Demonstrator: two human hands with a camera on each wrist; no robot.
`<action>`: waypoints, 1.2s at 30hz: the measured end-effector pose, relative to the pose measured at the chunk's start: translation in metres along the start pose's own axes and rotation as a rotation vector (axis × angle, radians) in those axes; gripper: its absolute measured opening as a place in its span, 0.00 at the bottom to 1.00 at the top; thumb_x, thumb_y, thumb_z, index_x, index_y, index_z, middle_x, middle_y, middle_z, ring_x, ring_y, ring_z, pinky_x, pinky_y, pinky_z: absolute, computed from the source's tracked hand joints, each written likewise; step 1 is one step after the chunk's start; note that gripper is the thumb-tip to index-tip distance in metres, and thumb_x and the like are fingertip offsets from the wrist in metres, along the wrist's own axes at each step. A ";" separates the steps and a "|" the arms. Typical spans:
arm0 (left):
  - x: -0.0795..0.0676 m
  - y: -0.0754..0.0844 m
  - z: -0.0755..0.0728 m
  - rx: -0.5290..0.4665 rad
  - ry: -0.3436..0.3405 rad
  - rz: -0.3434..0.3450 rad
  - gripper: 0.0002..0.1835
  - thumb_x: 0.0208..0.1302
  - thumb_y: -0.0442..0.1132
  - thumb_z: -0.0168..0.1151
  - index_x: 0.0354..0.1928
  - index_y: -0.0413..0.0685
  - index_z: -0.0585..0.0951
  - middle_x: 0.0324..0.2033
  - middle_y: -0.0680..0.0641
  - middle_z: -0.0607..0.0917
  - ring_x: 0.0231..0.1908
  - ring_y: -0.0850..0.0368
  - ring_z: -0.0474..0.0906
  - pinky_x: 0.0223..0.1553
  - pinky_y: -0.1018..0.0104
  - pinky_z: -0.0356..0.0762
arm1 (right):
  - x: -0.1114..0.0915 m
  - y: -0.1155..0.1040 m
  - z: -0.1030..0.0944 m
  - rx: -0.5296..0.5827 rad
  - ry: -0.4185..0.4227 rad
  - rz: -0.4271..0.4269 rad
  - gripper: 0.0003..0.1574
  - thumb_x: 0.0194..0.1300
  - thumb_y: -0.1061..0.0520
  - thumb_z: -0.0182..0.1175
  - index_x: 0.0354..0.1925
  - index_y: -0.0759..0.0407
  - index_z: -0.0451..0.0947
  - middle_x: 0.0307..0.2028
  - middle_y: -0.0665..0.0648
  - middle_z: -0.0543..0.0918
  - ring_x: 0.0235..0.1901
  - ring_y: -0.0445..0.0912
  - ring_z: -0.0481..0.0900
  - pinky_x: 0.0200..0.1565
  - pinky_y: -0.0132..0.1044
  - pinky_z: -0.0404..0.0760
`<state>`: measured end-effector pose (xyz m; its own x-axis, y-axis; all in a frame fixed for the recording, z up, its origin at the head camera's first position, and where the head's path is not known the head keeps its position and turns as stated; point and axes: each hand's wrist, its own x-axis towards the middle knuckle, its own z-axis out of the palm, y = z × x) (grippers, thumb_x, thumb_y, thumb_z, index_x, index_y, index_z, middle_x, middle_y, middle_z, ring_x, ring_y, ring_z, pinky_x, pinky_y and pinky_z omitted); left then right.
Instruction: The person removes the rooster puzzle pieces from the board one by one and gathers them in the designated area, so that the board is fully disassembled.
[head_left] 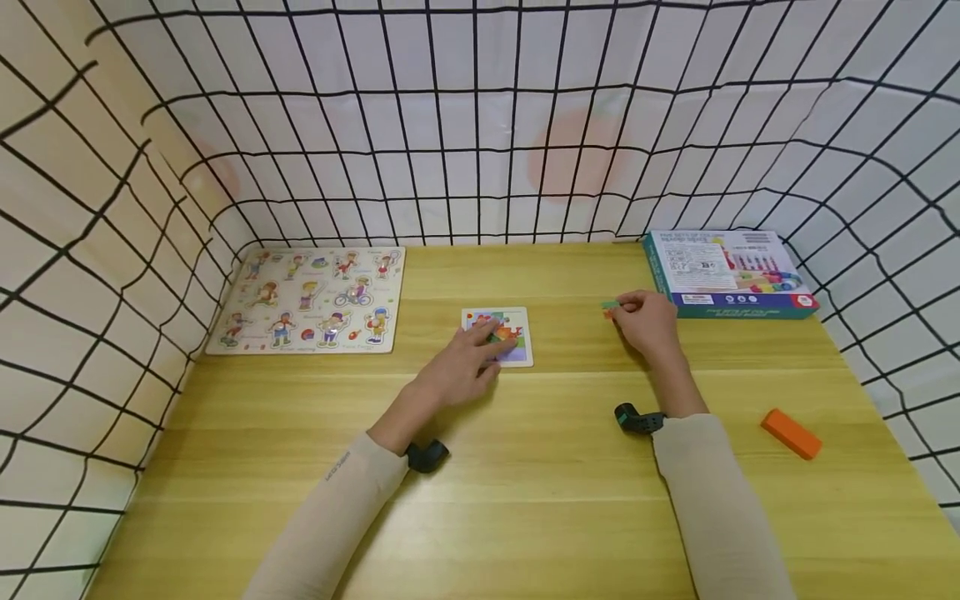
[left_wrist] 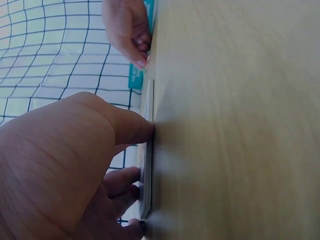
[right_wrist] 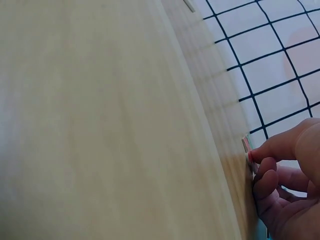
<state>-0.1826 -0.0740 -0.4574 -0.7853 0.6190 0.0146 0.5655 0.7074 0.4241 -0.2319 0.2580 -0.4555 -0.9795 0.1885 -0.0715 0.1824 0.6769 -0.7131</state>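
Observation:
A small square jigsaw puzzle board (head_left: pixel 517 360) lies on the table in the middle of the head view, with a pale frame and a colourful picture. Over it rests my left hand (head_left: pixel 459 368), fingers stretched across the picture and hiding part of it. The left wrist view has the thumb at the board's edge (left_wrist: pixel 148 185). Farther right, my right hand (head_left: pixel 649 323) pinches a small green and orange puzzle piece (head_left: pixel 609 307) between thumb and fingers, close to the tabletop. In the right wrist view, the fingertips cover most of that piece (right_wrist: pixel 246 145).
A larger wooden board with sports figures (head_left: pixel 307 300) lies at the back left. At the back right is a boxed toy set (head_left: pixel 731 275), just beyond my right hand. An orange block (head_left: pixel 792 433) sits at the right. Black wire mesh (head_left: pixel 480 125) encloses the table (head_left: pixel 540 500).

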 end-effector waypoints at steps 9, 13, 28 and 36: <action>-0.004 0.000 0.005 0.006 -0.008 -0.007 0.26 0.79 0.44 0.51 0.76 0.59 0.70 0.80 0.39 0.58 0.81 0.43 0.51 0.78 0.36 0.51 | -0.005 0.002 0.006 -0.008 0.007 0.004 0.22 0.72 0.54 0.59 0.57 0.65 0.83 0.47 0.65 0.83 0.49 0.58 0.78 0.56 0.52 0.78; -0.006 0.001 0.006 0.003 -0.003 0.003 0.26 0.80 0.43 0.51 0.76 0.57 0.70 0.79 0.37 0.59 0.80 0.42 0.52 0.78 0.34 0.52 | -0.008 0.004 0.006 0.006 0.015 -0.005 0.23 0.73 0.54 0.58 0.59 0.65 0.82 0.48 0.65 0.84 0.51 0.58 0.79 0.57 0.54 0.78; 0.002 0.002 0.001 -0.010 0.019 0.018 0.26 0.79 0.43 0.51 0.76 0.59 0.70 0.80 0.39 0.57 0.81 0.42 0.50 0.79 0.35 0.49 | -0.010 -0.007 0.002 0.107 0.135 -0.051 0.21 0.71 0.53 0.58 0.56 0.62 0.82 0.45 0.62 0.84 0.43 0.53 0.83 0.46 0.36 0.77; -0.003 0.002 -0.002 -0.006 0.007 0.022 0.28 0.79 0.43 0.53 0.78 0.55 0.68 0.80 0.38 0.57 0.81 0.43 0.51 0.79 0.35 0.49 | -0.019 -0.024 0.021 0.144 -0.003 -0.157 0.22 0.74 0.52 0.61 0.59 0.62 0.80 0.48 0.62 0.83 0.45 0.53 0.80 0.48 0.39 0.78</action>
<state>-0.1791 -0.0751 -0.4544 -0.7747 0.6316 0.0306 0.5808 0.6916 0.4294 -0.2193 0.2231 -0.4511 -0.9952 0.0867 0.0463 0.0137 0.5889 -0.8081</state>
